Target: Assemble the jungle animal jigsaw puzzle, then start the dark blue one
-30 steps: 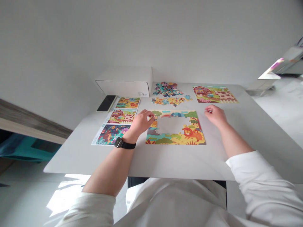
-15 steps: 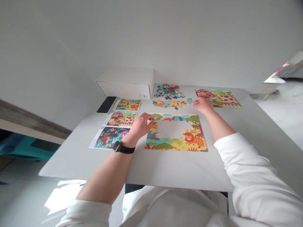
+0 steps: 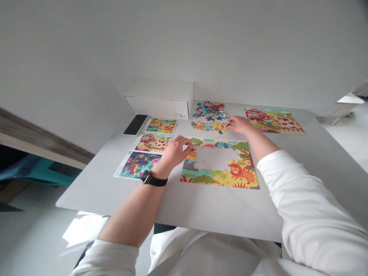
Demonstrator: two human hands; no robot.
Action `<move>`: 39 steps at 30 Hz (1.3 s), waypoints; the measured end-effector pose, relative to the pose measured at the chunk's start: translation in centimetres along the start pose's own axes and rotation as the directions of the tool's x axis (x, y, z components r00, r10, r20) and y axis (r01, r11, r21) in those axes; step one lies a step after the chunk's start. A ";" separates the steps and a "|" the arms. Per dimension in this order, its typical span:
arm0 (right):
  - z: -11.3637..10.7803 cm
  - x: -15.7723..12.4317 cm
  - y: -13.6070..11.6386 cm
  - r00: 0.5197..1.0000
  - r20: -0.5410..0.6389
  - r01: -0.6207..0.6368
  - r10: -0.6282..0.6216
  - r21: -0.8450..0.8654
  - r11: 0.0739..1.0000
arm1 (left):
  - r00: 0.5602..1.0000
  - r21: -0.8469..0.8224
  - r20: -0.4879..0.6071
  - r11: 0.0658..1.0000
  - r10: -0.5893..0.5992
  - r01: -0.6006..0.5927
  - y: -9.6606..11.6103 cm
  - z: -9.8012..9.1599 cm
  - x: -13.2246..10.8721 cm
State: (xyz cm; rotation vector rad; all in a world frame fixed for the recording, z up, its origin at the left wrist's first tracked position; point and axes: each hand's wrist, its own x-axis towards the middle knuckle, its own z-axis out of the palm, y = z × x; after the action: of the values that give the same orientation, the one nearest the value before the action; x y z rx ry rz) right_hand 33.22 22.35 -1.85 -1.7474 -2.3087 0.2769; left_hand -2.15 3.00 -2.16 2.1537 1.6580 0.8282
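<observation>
My left hand (image 3: pixel 177 151), with a black watch on its wrist, is at the upper left edge of a partly assembled jigsaw puzzle (image 3: pixel 220 177). Its thumb and index finger curl together in a pinch; whatever they hold is too small to make out. The puzzle has a bordered frame of animals and trees around a bare middle. Farther back, my right hand (image 3: pixel 240 125) has its fingers closed on a puzzle piece (image 3: pixel 230 124) at the right end of a loose yellow and blue group of pieces (image 3: pixel 207 126).
Behind lies a pile of mixed puzzle pieces (image 3: pixel 211 110). A white box (image 3: pixel 161 105) stands at the back left, with a phone (image 3: pixel 136 125) before it. A picture sheet (image 3: pixel 120 171) lies left of the puzzle. A farm puzzle (image 3: pixel 283 122) is at the back right.
My right hand has moved left, onto the end of the loose yellow and blue pieces. My left hand keeps its place at the puzzle's edge. The whole view has shifted slightly.
</observation>
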 end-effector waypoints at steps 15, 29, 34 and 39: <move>-1.7 0.0 1.6 0.938 -0.007 -0.340 0.347 -0.219 0.915 | 1.000 0.012 -0.008 1.000 0.019 -0.019 0.3 -0.2 -0.1; -2.6 0.3 4.4 0.949 0.117 -0.260 0.294 -0.238 0.936 | 1.000 0.031 0.010 1.000 -0.008 0.008 0.4 -0.2 -0.1; -2.7 0.4 5.0 0.946 0.138 -0.262 0.295 -0.215 0.941 | 1.000 0.030 -0.001 1.000 0.004 -0.004 0.2 0.0 -0.1; -2.3 -0.5 5.4 0.947 0.044 -0.314 0.319 -0.092 0.945 | 1.000 0.023 -0.007 1.000 0.000 0.001 0.3 0.1 -0.1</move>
State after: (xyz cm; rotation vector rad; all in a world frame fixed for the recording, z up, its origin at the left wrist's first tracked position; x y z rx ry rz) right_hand 38.95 23.35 -1.22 -2.1817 -2.0954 0.2933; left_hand -1.92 2.86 -2.09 2.1683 1.6798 0.8212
